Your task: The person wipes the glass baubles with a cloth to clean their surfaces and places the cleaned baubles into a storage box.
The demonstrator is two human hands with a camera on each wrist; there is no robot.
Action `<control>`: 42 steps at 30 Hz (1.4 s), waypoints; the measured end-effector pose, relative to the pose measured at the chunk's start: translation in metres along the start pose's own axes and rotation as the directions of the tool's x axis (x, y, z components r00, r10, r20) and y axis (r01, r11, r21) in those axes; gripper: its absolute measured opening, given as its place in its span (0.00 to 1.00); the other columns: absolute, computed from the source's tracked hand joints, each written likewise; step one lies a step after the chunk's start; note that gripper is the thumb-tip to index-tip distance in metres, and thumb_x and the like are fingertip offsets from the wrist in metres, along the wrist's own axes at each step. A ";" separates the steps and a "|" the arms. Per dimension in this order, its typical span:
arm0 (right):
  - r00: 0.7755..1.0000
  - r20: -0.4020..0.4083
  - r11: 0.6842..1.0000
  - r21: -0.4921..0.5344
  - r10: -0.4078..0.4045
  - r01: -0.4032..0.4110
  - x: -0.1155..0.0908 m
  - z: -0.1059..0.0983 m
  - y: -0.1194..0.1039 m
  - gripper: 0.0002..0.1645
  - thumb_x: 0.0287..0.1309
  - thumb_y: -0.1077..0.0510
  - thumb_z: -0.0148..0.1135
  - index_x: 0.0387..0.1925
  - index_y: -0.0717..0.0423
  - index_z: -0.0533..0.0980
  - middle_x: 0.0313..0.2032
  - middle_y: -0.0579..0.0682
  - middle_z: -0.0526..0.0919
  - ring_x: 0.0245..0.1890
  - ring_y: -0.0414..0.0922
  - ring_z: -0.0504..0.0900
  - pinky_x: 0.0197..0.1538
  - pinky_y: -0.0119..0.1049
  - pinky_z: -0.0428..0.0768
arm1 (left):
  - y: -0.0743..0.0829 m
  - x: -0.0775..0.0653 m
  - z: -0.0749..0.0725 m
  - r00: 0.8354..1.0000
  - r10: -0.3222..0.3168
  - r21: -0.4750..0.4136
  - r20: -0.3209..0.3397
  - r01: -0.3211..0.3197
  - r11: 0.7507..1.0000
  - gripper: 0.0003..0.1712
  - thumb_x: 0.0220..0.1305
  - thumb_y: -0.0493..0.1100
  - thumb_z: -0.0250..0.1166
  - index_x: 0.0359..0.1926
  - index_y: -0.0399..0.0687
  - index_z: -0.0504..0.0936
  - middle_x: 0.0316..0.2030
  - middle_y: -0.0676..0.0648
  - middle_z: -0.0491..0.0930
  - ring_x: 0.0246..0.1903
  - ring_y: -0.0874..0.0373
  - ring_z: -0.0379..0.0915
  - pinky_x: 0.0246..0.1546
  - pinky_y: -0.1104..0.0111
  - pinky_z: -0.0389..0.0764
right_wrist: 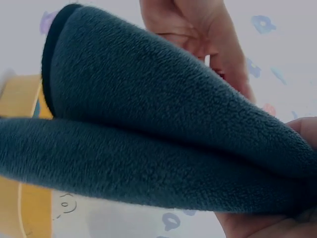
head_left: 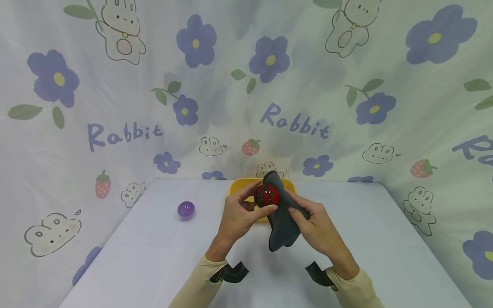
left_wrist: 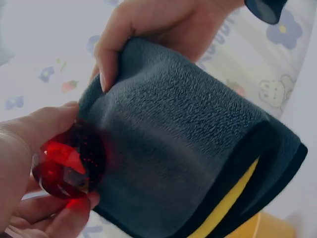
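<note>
My left hand (head_left: 236, 215) pinches a translucent red ball (head_left: 267, 195) against the grey plush cloth (head_left: 283, 224) my right hand (head_left: 316, 220) grips, in front of the yellow plastic tray (head_left: 240, 183); wiping looks unfinished, a glossy purple ball (head_left: 186, 210) lying left of the tray.

The head camera looks forward and down from farther back, while both wrist cameras share the cloth (left_wrist: 163, 114) close-up.

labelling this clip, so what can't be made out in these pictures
Head view: inside of the yellow bin, mostly hidden by the left hand, red ball and gray fleece cloth.
Head view: fine detail on the purple ball, too small.
Left wrist view: part of the left hand, cut off by the left edge.
Right wrist view: most of the red ball, behind the gray fleece cloth.
</note>
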State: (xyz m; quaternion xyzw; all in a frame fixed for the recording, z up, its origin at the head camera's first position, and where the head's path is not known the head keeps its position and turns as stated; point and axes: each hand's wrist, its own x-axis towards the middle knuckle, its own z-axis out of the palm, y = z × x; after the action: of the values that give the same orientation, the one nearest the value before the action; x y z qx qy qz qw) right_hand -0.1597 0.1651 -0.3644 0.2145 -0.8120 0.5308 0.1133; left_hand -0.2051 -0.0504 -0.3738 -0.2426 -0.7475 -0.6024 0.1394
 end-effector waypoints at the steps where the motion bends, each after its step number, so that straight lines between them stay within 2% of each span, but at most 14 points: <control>1: 1.000 -0.002 1.000 -0.007 0.002 -0.002 0.000 0.000 -0.001 0.27 0.75 0.64 0.52 0.72 0.58 0.71 0.67 0.62 0.78 0.57 0.55 0.87 0.55 0.42 0.88 | 0.000 0.000 -0.001 1.000 -0.006 0.016 0.002 0.006 1.000 0.36 0.54 0.46 0.82 0.65 0.54 0.81 0.53 0.48 0.88 0.50 0.55 0.85 0.42 0.69 0.89; 4: 1.000 -0.005 1.000 -0.018 -0.004 0.004 -0.002 0.002 -0.002 0.27 0.75 0.65 0.52 0.72 0.57 0.71 0.67 0.63 0.78 0.57 0.56 0.87 0.55 0.47 0.88 | -0.002 0.001 -0.002 1.000 -0.017 0.067 0.004 0.017 0.998 0.37 0.52 0.48 0.82 0.65 0.54 0.81 0.55 0.49 0.88 0.52 0.55 0.84 0.46 0.71 0.88; 7: 1.000 -0.002 0.999 -0.027 -0.029 0.029 -0.003 0.003 -0.004 0.28 0.74 0.66 0.52 0.72 0.57 0.70 0.67 0.63 0.78 0.57 0.56 0.87 0.54 0.47 0.88 | -0.003 0.002 -0.004 1.000 -0.017 0.108 0.007 0.016 0.994 0.36 0.52 0.48 0.83 0.63 0.53 0.83 0.52 0.49 0.88 0.49 0.55 0.84 0.46 0.71 0.88; 12: 0.998 -0.011 0.997 -0.057 -0.060 0.059 -0.003 0.005 -0.005 0.30 0.72 0.69 0.53 0.72 0.54 0.71 0.66 0.60 0.80 0.54 0.51 0.88 0.53 0.40 0.89 | -0.006 0.003 -0.004 1.000 -0.001 0.132 0.028 -0.002 0.991 0.34 0.51 0.47 0.83 0.61 0.50 0.84 0.47 0.48 0.88 0.47 0.55 0.83 0.47 0.64 0.89; 14: 0.997 -0.018 0.994 -0.074 -0.079 0.077 -0.003 0.006 -0.005 0.30 0.71 0.69 0.53 0.72 0.54 0.72 0.64 0.60 0.81 0.49 0.48 0.88 0.50 0.36 0.87 | -0.007 0.003 -0.003 0.999 0.007 0.140 0.039 -0.012 0.990 0.34 0.51 0.46 0.83 0.60 0.50 0.84 0.47 0.48 0.88 0.47 0.55 0.83 0.48 0.61 0.89; 19: 0.990 -0.032 0.985 -0.111 -0.134 0.130 -0.002 0.007 -0.004 0.31 0.69 0.71 0.53 0.70 0.54 0.74 0.62 0.61 0.83 0.41 0.48 0.84 0.42 0.32 0.79 | -0.008 0.002 -0.002 0.999 0.021 0.158 0.047 -0.028 0.987 0.32 0.50 0.44 0.83 0.58 0.48 0.85 0.47 0.49 0.88 0.47 0.56 0.83 0.47 0.63 0.89; 21: 0.989 -0.037 0.983 -0.118 -0.146 0.141 -0.002 0.007 -0.003 0.30 0.69 0.71 0.53 0.70 0.53 0.74 0.62 0.60 0.83 0.42 0.47 0.85 0.43 0.31 0.80 | -0.007 0.002 -0.002 0.998 0.036 0.153 0.052 -0.043 0.987 0.32 0.50 0.43 0.83 0.58 0.48 0.85 0.47 0.49 0.88 0.46 0.56 0.83 0.46 0.66 0.89; 25: 0.985 -0.039 0.978 -0.128 -0.169 0.162 -0.001 0.006 -0.003 0.30 0.70 0.71 0.52 0.70 0.53 0.74 0.63 0.59 0.83 0.44 0.46 0.85 0.45 0.31 0.81 | -0.004 0.000 -0.001 0.991 0.102 0.119 0.091 -0.112 0.987 0.33 0.49 0.40 0.84 0.58 0.47 0.84 0.49 0.48 0.88 0.47 0.54 0.84 0.43 0.68 0.89; 30: 0.987 -0.038 0.983 -0.103 -0.155 0.151 0.000 0.002 -0.002 0.28 0.72 0.69 0.52 0.70 0.54 0.74 0.64 0.59 0.82 0.45 0.46 0.84 0.45 0.31 0.81 | 0.000 -0.003 0.001 0.977 0.175 0.086 0.118 -0.185 0.979 0.35 0.48 0.40 0.84 0.60 0.47 0.84 0.52 0.47 0.88 0.49 0.53 0.85 0.46 0.65 0.90; 34: 0.995 -0.020 0.995 -0.034 -0.098 0.098 0.001 -0.002 0.000 0.27 0.74 0.68 0.52 0.71 0.55 0.73 0.66 0.60 0.79 0.50 0.48 0.84 0.46 0.30 0.81 | 0.003 -0.005 0.001 0.975 0.195 0.087 0.109 -0.205 0.975 0.36 0.47 0.40 0.85 0.60 0.46 0.84 0.53 0.46 0.88 0.50 0.53 0.85 0.46 0.60 0.90; 36: 0.997 -0.010 0.997 -0.003 -0.077 0.077 0.001 -0.003 0.001 0.27 0.74 0.68 0.51 0.72 0.56 0.72 0.68 0.61 0.78 0.55 0.50 0.85 0.50 0.30 0.83 | 0.003 -0.005 0.001 0.975 0.197 0.091 0.106 -0.206 0.974 0.37 0.47 0.39 0.85 0.60 0.45 0.83 0.53 0.45 0.87 0.50 0.53 0.85 0.46 0.58 0.90; 40: 0.999 -0.001 0.998 0.030 -0.052 0.052 0.001 -0.004 0.002 0.27 0.75 0.66 0.50 0.72 0.56 0.71 0.68 0.60 0.77 0.63 0.56 0.83 0.60 0.43 0.86 | 0.004 -0.006 0.001 0.976 0.196 0.094 0.100 -0.205 0.974 0.37 0.47 0.39 0.84 0.61 0.44 0.83 0.52 0.44 0.87 0.48 0.52 0.85 0.46 0.60 0.90; 42: 0.999 0.002 0.998 0.041 -0.044 0.044 0.001 -0.004 0.002 0.27 0.75 0.66 0.50 0.72 0.56 0.71 0.68 0.60 0.78 0.64 0.57 0.82 0.62 0.42 0.84 | 0.004 -0.006 0.000 0.976 0.198 0.091 0.096 -0.206 0.974 0.37 0.47 0.39 0.84 0.61 0.44 0.83 0.52 0.44 0.87 0.47 0.53 0.85 0.46 0.62 0.90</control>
State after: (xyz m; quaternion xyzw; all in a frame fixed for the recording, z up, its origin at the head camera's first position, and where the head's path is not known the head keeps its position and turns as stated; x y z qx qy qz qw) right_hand -0.1618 0.1692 -0.3638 0.2354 -0.7962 0.5446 0.1191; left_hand -0.1978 -0.0506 -0.3737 -0.3357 -0.7537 -0.5356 0.1796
